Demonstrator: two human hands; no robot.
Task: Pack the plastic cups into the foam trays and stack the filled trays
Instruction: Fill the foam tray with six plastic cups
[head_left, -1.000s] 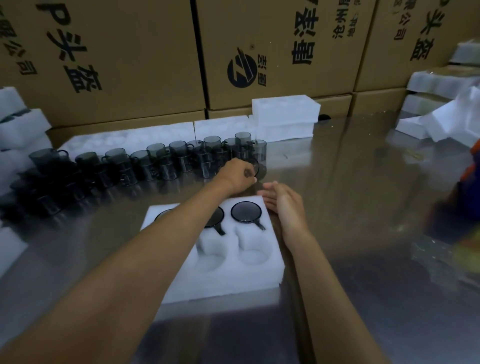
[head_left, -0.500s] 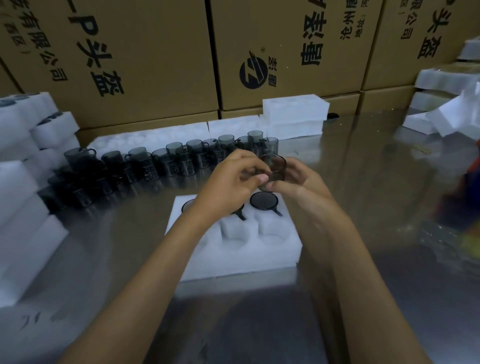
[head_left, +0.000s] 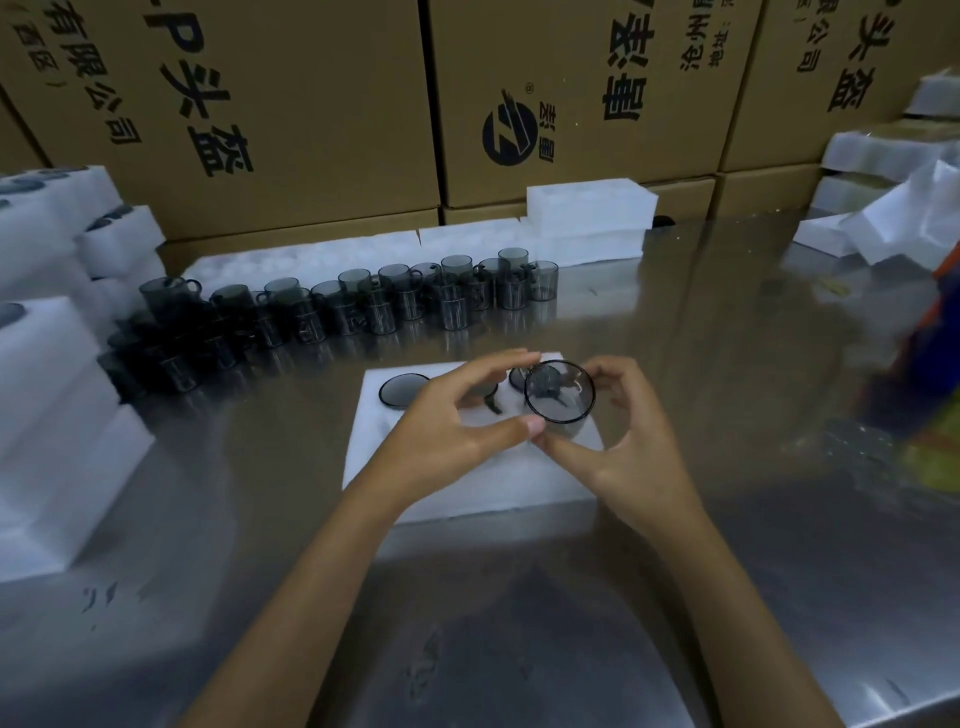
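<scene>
A smoky grey plastic cup (head_left: 560, 392) hangs just above the right side of the white foam tray (head_left: 467, 499), its mouth turned toward me. My left hand (head_left: 452, 431) pinches it from the left with thumb and fingertips. My right hand (head_left: 623, 441) holds it from the right and below, fingers curled round its side. One cup (head_left: 402, 391) sits in the tray's far left pocket; two more far pockets hold cups, partly hidden by my hands. The near pockets are mostly covered by my hands.
Several loose grey cups (head_left: 363, 306) stand in a long row behind the tray on the shiny metal table (head_left: 519, 623). Stacked foam trays (head_left: 47, 415) rise at the left, foam blocks (head_left: 589, 208) at the back, foam pieces (head_left: 883, 223) far right. Cardboard boxes (head_left: 311, 104) wall the rear.
My left hand took a cup from the row's right end and brought it back. My right hand rose from the table to join it, and both now hold the cup lower over the tray.
</scene>
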